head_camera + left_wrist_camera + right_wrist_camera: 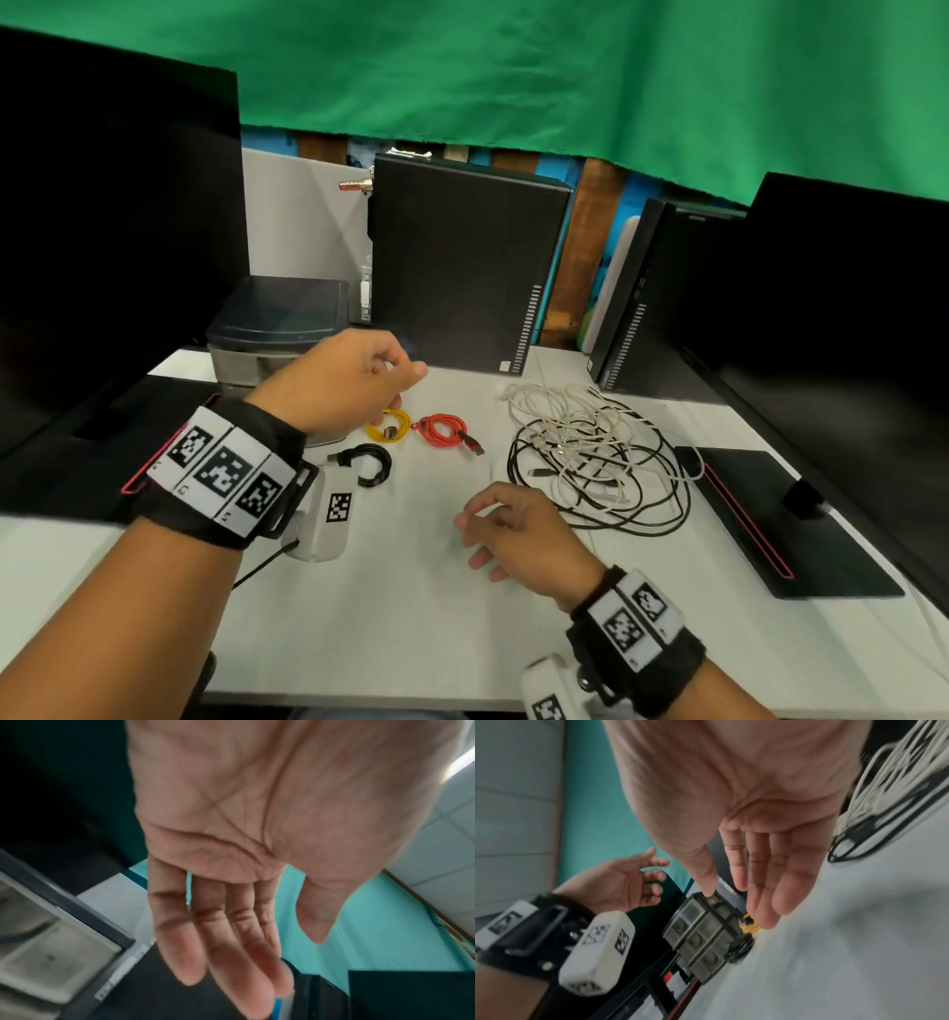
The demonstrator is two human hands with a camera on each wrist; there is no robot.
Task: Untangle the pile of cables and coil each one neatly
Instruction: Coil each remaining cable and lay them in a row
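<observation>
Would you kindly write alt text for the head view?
Two empty hands, left hand and right hand, hover over a white desk. Yellow cable, red cable and black cable lie coiled; right of them, a tangled pile of white and black cables.

A white table point(390, 606) carried three small coils near its middle: a yellow cable point(388, 425), a red cable point(445, 430) just to its right, and a black cable point(371, 462) in front of the yellow one. To the right of them lay a loose tangle of white and black cables point(598, 452), its strands crossing one another. Toward the back stood a grey drawer box point(277, 329) at the left and two black computer towers point(464, 262), while flat black monitor bases point(785, 519) rested along the left and right edges.
</observation>
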